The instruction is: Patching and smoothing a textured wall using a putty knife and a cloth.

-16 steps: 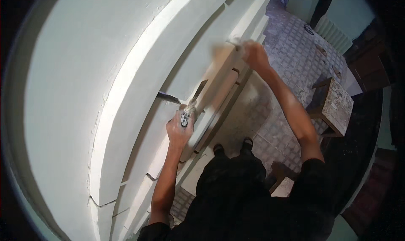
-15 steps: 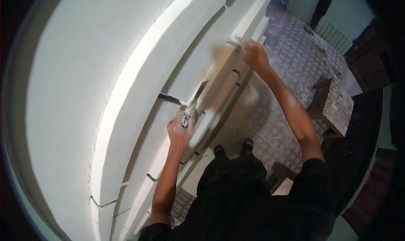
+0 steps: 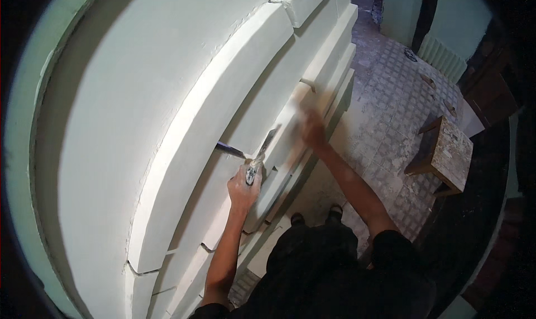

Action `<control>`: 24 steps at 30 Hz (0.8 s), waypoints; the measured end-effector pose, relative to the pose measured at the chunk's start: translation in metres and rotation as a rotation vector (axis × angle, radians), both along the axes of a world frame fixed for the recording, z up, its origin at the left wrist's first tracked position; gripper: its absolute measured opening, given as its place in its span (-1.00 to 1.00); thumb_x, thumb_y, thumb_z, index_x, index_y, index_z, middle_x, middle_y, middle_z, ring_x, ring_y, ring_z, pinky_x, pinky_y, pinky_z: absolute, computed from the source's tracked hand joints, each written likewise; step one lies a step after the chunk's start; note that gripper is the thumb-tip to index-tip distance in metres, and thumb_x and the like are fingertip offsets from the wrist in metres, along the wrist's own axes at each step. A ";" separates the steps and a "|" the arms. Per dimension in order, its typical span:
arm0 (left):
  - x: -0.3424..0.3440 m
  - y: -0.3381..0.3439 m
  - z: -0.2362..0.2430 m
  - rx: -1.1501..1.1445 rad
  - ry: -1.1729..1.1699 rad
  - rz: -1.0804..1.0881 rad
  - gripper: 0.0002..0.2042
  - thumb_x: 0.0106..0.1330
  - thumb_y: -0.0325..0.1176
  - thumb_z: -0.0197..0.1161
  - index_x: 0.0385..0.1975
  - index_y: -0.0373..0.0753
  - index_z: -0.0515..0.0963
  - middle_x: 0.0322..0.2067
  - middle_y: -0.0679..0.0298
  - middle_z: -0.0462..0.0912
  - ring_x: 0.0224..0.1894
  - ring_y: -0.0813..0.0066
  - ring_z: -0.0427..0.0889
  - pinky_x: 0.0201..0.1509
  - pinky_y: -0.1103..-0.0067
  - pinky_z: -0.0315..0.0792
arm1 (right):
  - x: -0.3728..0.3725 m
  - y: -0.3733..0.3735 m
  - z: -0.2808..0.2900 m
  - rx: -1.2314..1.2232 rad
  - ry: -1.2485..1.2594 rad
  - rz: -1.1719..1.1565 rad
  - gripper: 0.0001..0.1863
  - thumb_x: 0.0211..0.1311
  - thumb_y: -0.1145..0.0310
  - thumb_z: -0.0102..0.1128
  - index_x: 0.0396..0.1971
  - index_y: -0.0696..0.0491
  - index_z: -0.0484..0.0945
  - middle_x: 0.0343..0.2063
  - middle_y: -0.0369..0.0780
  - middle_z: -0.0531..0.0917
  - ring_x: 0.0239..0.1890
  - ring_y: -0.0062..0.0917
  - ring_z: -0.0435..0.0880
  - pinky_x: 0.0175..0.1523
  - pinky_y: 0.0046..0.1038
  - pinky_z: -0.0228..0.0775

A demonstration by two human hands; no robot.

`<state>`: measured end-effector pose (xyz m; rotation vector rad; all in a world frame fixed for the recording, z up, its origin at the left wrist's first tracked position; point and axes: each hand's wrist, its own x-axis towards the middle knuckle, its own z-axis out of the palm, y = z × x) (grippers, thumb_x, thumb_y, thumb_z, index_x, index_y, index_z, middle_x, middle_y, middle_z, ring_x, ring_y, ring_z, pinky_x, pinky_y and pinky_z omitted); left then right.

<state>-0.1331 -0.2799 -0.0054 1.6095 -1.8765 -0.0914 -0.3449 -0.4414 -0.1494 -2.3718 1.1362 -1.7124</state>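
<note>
My left hand (image 3: 244,189) is closed round the handle of a putty knife (image 3: 268,142), close against the white block moulding. A second thin dark blade-like strip (image 3: 230,149) juts out to the left from the same grip; whether it is a separate tool I cannot tell. My right hand (image 3: 314,130) is to the right of the knife, over the outer face of the pale moulding (image 3: 287,118). Motion smears its fingers, and a pale blur above them hides what they hold, if anything.
The curved white ledge (image 3: 195,112) and smooth wall (image 3: 111,95) rise on the left. A stained wooden stool (image 3: 449,151) stands on the dusty tiled floor (image 3: 385,129) to the right. A radiator (image 3: 444,56) is at the far right; my feet (image 3: 335,212) are below.
My right hand has come back along the moulding, down and toward me, from its far end. My left hand keeps its grip on the putty knife. The whole view has shifted slightly.
</note>
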 end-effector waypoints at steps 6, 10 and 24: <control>0.002 0.002 0.002 -0.027 0.019 0.000 -0.81 0.17 -0.34 0.31 -0.34 -0.26 0.48 -0.59 0.06 0.56 -0.58 0.06 0.58 -0.50 0.35 0.45 | 0.017 0.023 0.050 -0.055 -0.120 0.001 -0.64 0.31 0.48 -0.10 0.07 0.23 0.42 -0.38 -0.03 0.49 -0.30 -0.15 0.42 -0.12 -0.17 0.26; 0.000 0.004 0.003 0.008 0.016 0.001 -0.81 0.18 -0.33 0.31 -0.34 -0.27 0.47 -0.60 0.05 0.56 -0.59 0.06 0.58 -0.51 0.35 0.44 | -0.011 -0.007 0.069 0.325 -0.208 -0.453 -0.60 0.21 0.47 0.05 0.05 0.24 0.36 -0.40 -0.05 0.46 -0.33 -0.16 0.41 -0.12 -0.18 0.23; 0.006 0.003 0.000 0.002 0.014 0.033 -0.80 0.15 -0.32 0.34 -0.38 -0.23 0.46 -0.59 0.04 0.57 -0.57 0.03 0.58 -0.51 0.35 0.45 | 0.033 0.025 0.048 0.327 -0.489 -0.394 -0.83 0.14 0.46 0.13 -0.49 0.26 0.41 -0.44 0.04 0.50 -0.29 -0.01 0.49 -0.10 -0.14 0.31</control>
